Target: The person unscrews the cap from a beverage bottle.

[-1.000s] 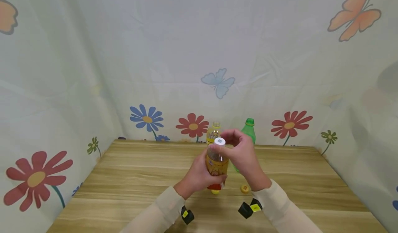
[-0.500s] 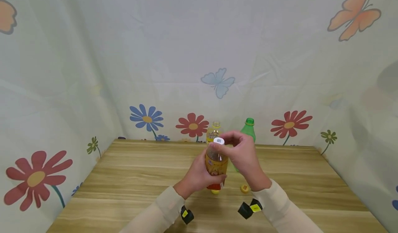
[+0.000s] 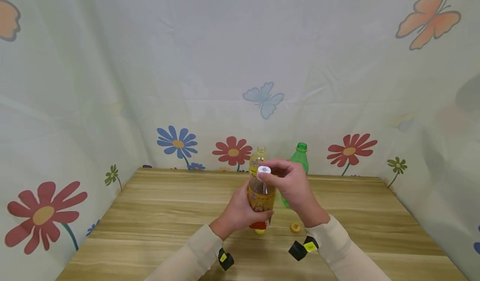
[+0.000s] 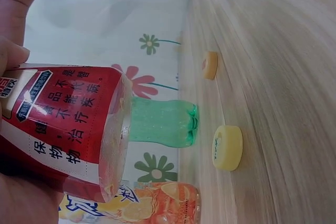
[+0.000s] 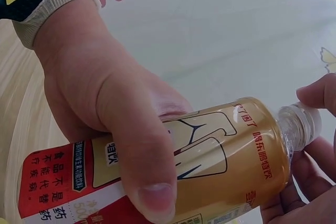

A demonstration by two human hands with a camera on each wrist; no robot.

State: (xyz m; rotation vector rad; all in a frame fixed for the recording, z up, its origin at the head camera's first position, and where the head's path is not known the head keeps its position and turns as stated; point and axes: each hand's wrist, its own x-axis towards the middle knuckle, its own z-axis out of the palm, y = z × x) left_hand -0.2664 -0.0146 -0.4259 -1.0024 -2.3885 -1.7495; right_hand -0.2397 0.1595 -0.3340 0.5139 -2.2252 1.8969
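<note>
My left hand (image 3: 240,212) grips a drink bottle (image 3: 261,202) with a gold and red label, raised above the table and almost upright. The thumb wraps across the label in the right wrist view. At the bottle's top, my right hand (image 3: 294,185) pinches the white cap (image 3: 264,170) between thumb and fingers. The clear neck (image 5: 295,127) shows just below those fingertips. From the left wrist, the bottle's red lower part (image 4: 68,129) and clear base are seen, with the left fingers around it.
Behind the hands stand an uncapped yellow-labelled bottle (image 3: 256,160) and an uncapped green bottle (image 3: 300,160). A yellow cap (image 4: 228,148) and an orange cap (image 4: 210,65) lie on the wooden table (image 3: 168,214). Patterned cloth (image 3: 210,64) hangs around the table.
The right hand has turned a little at the cap, its thumb shifting right and its wrist moving slightly right. The left hand and bottle have stayed nearly still.
</note>
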